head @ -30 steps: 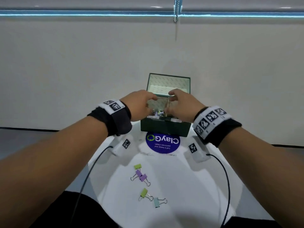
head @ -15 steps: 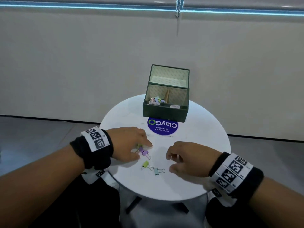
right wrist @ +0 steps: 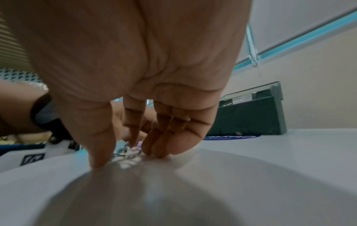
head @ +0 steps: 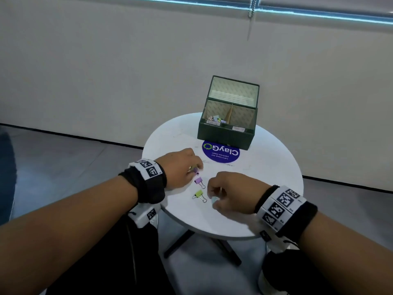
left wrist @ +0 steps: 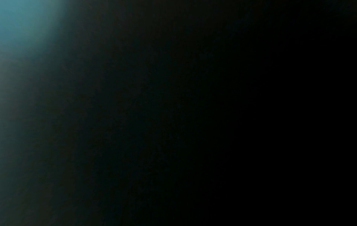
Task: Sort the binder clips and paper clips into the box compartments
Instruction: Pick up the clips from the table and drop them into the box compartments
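A dark green box (head: 226, 136) with compartments stands at the back of the round white table (head: 265, 167); several clips (head: 217, 119) lie in its front left compartment. My left hand (head: 196, 168) curls over a purple binder clip (head: 196, 170), pinching it against the table. A second purple clip (head: 198, 180) and a green clip (head: 199, 194) lie loose between my hands. My right hand (head: 212, 196) pinches a pale teal binder clip (head: 213, 200); in the right wrist view the thumb (right wrist: 100, 156) and a finger close on the teal clip (right wrist: 121, 147). The left wrist view is dark.
A blue round ClayGo sticker (head: 221, 153) is on the table in front of the box. A pale wall rises behind the table, with grey floor around it. The table's near edge (head: 191, 223) is just under my wrists.
Both hands came back from the box to the loose clips near the table's front. The left hand has closed on a purple clip and the right hand has reached left onto the teal one.
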{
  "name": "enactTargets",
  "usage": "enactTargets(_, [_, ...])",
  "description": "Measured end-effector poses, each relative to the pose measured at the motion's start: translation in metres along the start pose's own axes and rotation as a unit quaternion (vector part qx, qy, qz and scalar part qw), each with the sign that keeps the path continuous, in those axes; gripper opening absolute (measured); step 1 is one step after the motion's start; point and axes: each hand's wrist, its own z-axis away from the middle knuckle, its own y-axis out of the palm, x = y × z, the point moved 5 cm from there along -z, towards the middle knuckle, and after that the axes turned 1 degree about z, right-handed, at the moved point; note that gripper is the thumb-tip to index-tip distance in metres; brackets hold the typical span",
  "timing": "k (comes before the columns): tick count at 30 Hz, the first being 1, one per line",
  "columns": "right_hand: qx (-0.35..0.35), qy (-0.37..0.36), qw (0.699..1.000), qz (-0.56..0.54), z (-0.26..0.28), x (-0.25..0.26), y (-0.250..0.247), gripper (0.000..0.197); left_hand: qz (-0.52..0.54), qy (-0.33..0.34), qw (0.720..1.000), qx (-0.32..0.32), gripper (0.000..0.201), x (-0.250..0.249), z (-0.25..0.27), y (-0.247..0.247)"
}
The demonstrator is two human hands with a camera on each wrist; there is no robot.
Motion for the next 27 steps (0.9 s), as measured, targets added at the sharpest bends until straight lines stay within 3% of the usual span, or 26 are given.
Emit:
enactTargets(3, [-0.061, 0.035, 0.997, -0.029, -0.001, -0.009, -0.012, 0.013, 0.037, -0.019, 0.999, -0.018, 0.031, 0.004, -0.001, 0.002])
enactTargets(7, [-0.024, 0.081, 0.988, -0.126, -0.004, -0.012, -0.016, 0.013, 0.037, -0.014, 0.999, 0.008, 0.018, 0.007, -0.001, -0.008])
enactTargets(9, [-0.002, 0.080, 0.993, -0.090, -0.008, -0.007, -0.011, 0.006, 0.004, -0.008, 0.999, 0.032, 0.015, 0.008, 0.000, -0.013])
enactTargets(13, [0.018, 0.091, 0.996, 0.000, -0.022, 0.005, 0.003, 0.035, -0.022, -0.012, 0.999, 0.045, 0.016, 0.013, -0.002, -0.024])
enactTargets(19, [0.049, 0.045, 0.998, 0.000, -0.031, 0.021, 0.008, 0.022, 0.062, -0.059, 0.993, 0.076, 0.032, 0.012, -0.009, -0.031])
enactTargets(24, [-0.011, 0.076, 0.994, -0.083, -0.027, -0.008, -0.021, 0.016, 0.045, -0.014, 0.993, 0.112, 0.019, -0.007, -0.012, -0.026])
enactTargets(27, [-0.030, 0.140, 0.957, -0.252, -0.023, -0.039, -0.036, 0.014, -0.004, 0.050, 0.990, 0.130, 0.018, -0.018, -0.011, -0.018])
